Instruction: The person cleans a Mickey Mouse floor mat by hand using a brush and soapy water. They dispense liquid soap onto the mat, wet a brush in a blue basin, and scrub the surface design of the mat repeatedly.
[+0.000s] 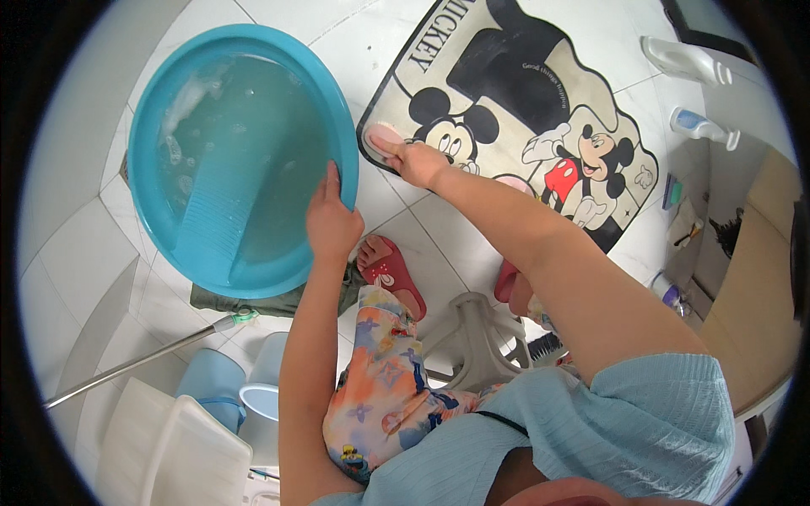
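A round blue plastic basin [345,114] of cloudy, sudsy water stands at the left, with a ribbed washboard [215,202] partly under the water. My left hand [335,218] grips the basin's right rim, its fingers over the edge. My right hand [417,161] holds a pink scrub brush [385,136] at the lower left corner of a cartoon-print floor mat [506,69]. The brush's underside is hidden. The mat lies on the white tiles and shows black, cream and red figures.
Dark green cloth [253,300] lies under the basin's lower edge. A metal pole [139,364], blue buckets [215,379] and a white tub [202,443] are at the lower left. A grey plastic stool [474,341] is beneath me. Two white bottles [683,60] lie at the upper right.
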Tool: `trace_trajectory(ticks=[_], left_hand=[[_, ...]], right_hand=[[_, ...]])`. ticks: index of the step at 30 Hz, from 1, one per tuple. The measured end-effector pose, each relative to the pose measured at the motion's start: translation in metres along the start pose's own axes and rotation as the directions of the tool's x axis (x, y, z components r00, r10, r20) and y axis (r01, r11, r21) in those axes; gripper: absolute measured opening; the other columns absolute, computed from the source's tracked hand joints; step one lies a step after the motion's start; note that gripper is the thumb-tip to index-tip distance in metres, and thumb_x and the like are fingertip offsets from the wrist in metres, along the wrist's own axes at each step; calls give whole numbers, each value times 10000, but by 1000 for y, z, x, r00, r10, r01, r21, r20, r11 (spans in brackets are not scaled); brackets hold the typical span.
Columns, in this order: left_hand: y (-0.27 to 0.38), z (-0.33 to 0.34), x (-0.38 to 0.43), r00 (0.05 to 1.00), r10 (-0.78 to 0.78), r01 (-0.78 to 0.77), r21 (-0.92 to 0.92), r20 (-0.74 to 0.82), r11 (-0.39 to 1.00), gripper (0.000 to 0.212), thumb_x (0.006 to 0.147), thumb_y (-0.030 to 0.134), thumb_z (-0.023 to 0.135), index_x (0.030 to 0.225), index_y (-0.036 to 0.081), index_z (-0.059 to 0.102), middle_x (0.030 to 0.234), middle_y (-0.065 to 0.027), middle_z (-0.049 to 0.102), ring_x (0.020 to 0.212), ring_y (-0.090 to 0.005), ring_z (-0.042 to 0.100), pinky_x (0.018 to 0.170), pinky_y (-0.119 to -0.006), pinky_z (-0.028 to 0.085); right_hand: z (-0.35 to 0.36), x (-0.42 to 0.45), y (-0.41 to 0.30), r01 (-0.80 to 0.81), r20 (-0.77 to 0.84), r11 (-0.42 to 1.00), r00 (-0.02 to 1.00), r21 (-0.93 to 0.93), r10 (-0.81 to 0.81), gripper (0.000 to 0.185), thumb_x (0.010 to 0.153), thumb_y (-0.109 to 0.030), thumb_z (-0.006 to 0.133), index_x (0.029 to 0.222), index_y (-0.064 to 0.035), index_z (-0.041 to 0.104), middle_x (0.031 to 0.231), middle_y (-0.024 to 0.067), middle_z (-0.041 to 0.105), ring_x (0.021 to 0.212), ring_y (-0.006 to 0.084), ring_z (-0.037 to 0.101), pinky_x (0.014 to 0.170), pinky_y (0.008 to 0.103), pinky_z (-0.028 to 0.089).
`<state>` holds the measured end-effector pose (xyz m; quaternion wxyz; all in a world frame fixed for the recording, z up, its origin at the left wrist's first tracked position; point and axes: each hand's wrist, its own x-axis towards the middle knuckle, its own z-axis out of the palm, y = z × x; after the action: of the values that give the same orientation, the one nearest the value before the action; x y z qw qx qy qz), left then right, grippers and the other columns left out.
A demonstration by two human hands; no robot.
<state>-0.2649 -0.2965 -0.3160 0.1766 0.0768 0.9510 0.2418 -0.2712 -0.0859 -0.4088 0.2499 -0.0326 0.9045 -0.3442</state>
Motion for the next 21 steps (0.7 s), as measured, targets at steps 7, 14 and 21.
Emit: trace_trajectory(ticks=[7,14,21], left_hand=[[-43,0,-5,996,88,-93,-221,-29,971,639,827,206,633,1385,10,392,1269,-211,553,1153,-363,543,1002,-396,405],[-136,2,11,689,-631,314,-931,357,-185,277,954,202,543,1158,16,565,1051,-106,628,982,-228,586,895,-390,463],[27,-74,6,797,417,538,-828,437,-159,274,914,39,562,1176,-24,519,1010,-125,639,897,-226,631,806,-294,527]], right_hand=[[-98,-67,-20,-623,619,10,779,783,99,584,936,-129,511,1443,-319,292,617,-37,434,410,13,319,346,175,243],[-166,-168,-37,-485,487,-40,871,874,69,537,969,-164,465,1465,-234,271,797,40,639,440,55,378,379,190,314],[-173,-226,-43,-401,389,98,914,911,118,492,991,-207,454,1458,-169,302,1024,145,672,502,51,492,447,186,490]])
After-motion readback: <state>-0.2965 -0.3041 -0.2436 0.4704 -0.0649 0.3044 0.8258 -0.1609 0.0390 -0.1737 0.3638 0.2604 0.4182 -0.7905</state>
